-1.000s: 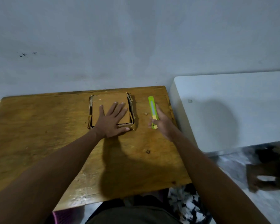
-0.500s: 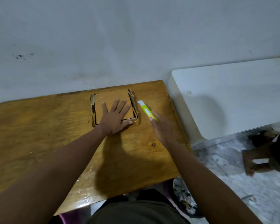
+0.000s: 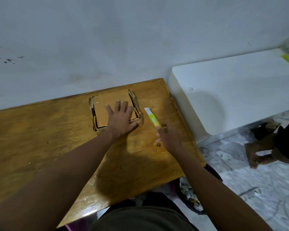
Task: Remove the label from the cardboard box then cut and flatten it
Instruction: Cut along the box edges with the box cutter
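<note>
Pressing the box flat, cutter set aside

We hold the cardboard box [image 3: 114,108] down near the back of the wooden table [image 3: 40,139] with our left hand [image 3: 122,120] spread open on it. Our right hand [image 3: 168,137] hovers open and empty at the cutter [image 3: 152,118], just beside the box. The flattening looks nearly done; next we lift away.

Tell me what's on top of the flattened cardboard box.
The left hand lies palm down on the flattened cardboard box, fingers spread, covering its near right part. The bare cardboard elsewhere shows no label. Whatever is under the hand is hidden.
</note>
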